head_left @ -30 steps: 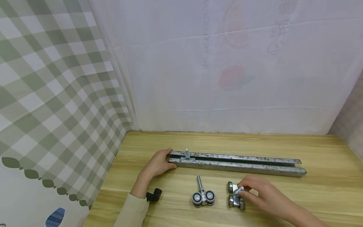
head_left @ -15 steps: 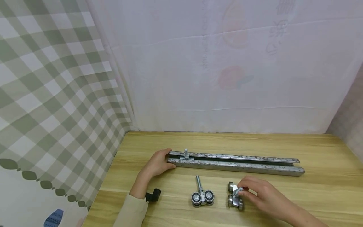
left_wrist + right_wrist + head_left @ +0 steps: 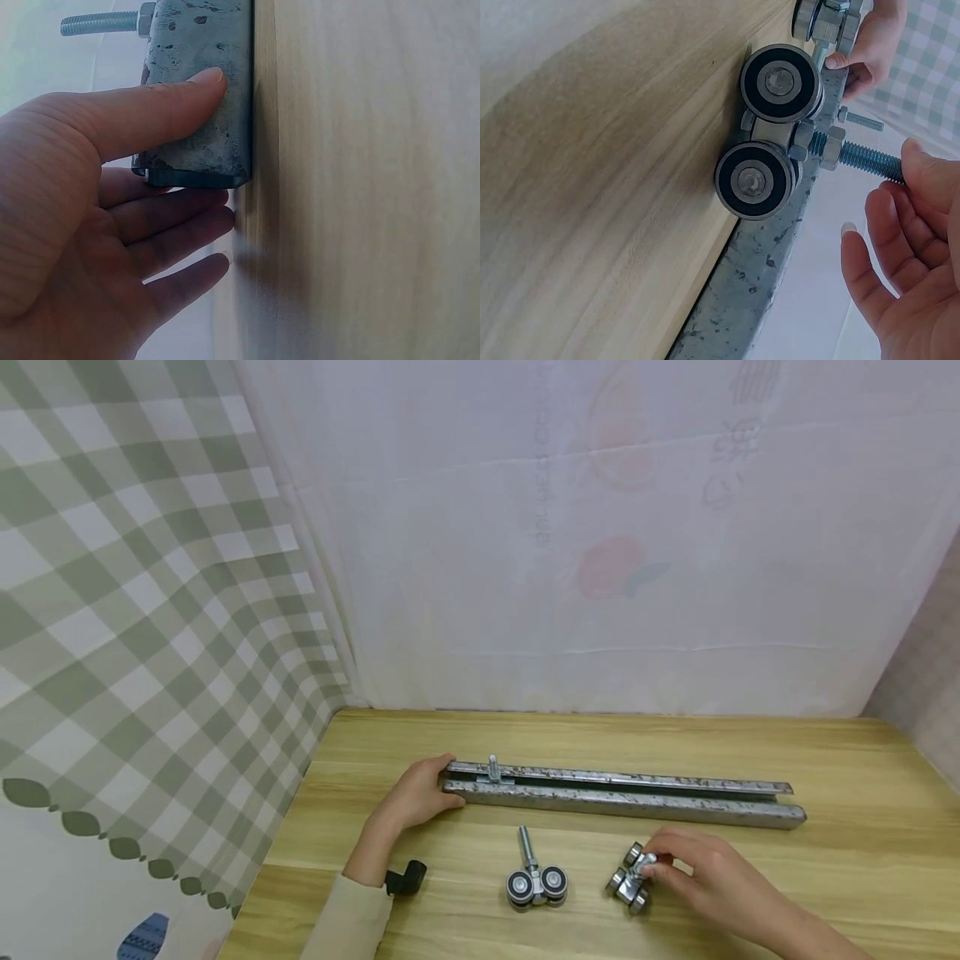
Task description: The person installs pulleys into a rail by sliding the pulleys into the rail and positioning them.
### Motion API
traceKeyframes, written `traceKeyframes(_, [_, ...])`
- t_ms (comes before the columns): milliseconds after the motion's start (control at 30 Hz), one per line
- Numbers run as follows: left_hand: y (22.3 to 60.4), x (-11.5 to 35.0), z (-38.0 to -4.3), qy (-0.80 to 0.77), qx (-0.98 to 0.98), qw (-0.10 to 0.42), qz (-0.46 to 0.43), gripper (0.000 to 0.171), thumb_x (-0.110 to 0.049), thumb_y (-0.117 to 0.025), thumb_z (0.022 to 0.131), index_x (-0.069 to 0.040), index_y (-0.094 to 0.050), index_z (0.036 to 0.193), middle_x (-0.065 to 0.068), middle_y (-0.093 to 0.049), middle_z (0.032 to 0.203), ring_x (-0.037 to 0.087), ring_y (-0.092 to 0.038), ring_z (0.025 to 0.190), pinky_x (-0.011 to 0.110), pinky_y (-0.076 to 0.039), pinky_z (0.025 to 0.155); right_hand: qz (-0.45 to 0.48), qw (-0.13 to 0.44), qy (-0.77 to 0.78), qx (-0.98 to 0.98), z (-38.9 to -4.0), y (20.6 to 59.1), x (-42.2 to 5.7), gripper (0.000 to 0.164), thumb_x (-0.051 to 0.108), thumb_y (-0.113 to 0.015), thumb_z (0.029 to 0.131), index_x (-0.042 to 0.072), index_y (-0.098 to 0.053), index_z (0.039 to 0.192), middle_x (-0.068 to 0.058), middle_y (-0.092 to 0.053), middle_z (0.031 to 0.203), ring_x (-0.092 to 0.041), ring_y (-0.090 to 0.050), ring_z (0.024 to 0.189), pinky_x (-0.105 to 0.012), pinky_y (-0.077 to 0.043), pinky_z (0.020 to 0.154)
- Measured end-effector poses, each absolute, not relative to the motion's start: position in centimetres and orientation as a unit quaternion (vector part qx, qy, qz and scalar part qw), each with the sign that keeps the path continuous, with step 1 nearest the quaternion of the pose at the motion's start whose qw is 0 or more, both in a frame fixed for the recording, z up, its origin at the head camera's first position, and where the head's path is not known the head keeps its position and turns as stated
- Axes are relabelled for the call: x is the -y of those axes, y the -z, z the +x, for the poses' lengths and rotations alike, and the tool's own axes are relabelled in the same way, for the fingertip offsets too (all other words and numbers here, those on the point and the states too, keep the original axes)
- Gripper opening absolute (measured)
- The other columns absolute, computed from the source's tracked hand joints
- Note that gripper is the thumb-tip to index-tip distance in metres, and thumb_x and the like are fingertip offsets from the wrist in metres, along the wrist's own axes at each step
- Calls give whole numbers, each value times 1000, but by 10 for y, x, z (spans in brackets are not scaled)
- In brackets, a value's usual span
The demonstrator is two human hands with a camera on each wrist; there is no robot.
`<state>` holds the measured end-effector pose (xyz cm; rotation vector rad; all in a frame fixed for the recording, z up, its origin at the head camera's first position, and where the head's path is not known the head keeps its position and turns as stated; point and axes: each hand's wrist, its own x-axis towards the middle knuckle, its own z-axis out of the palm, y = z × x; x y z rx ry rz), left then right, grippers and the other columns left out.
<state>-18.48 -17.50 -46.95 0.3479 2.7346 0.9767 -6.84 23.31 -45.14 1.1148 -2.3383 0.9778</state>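
Note:
My left hand holds the left end of a long steel channel track, its thumb on the near side wall. A threaded bolt with a nut stands up out of the slot near that hand. My right hand pinches the threaded stem of a roller trolley between thumb and fingers. Its steel wheels are at the tabletop; whether they touch it I cannot tell. A second roller trolley lies between the hands, stem pointing toward the track.
A black elbow-shaped piece lies beside the left forearm. Wood-grain tabletop spreads under everything. White cloth hangs behind, and a green checked cloth hangs on the left.
The right hand has turned the trolley and shifted it slightly right, so its wheels now sit at a slant. The left hand and the track have stayed in place.

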Motion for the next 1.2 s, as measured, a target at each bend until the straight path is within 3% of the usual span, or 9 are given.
traceKeyframes(200, [470,175,-185,-328,-931,103,124,78,-22,-87,88,3,-51,152,22,-54,151,40,-49,142,53,-43,115,370,185,-339,845,-66,452,-238,39,2,-90,73,27,-71,96,22,-65,90,4,-59,77,-10,-47,66])
traceKeyframes(767, [471,176,-184,-343,-927,104,113,78,-22,-87,89,1,-50,154,21,-52,154,39,-47,144,53,-42,116,335,222,-351,845,-60,458,-257,23,14,-89,83,25,-74,96,13,-69,90,3,-60,78,-8,-48,60])
traceKeyframes(933, [470,176,-184,-342,-927,103,116,78,-21,-87,88,1,-50,153,21,-53,153,39,-48,143,53,-43,116,290,210,-342,869,-55,455,-262,36,4,-91,76,28,-73,94,14,-70,89,5,-57,75,-10,-46,54])
traceKeyframes(1100, [471,176,-184,-337,-928,102,119,78,-22,-87,88,1,-51,153,22,-54,152,39,-49,142,53,-43,115,264,200,-341,880,-53,454,-269,36,4,-91,77,30,-73,95,13,-70,88,5,-56,74,-11,-45,52])
traceKeyframes(1200, [472,176,-185,-336,-929,103,119,78,-22,-87,88,2,-50,153,21,-54,152,39,-48,142,53,-43,115,259,203,-340,881,-52,455,-273,45,-3,-91,71,30,-72,94,16,-68,87,5,-53,73,-11,-43,51])
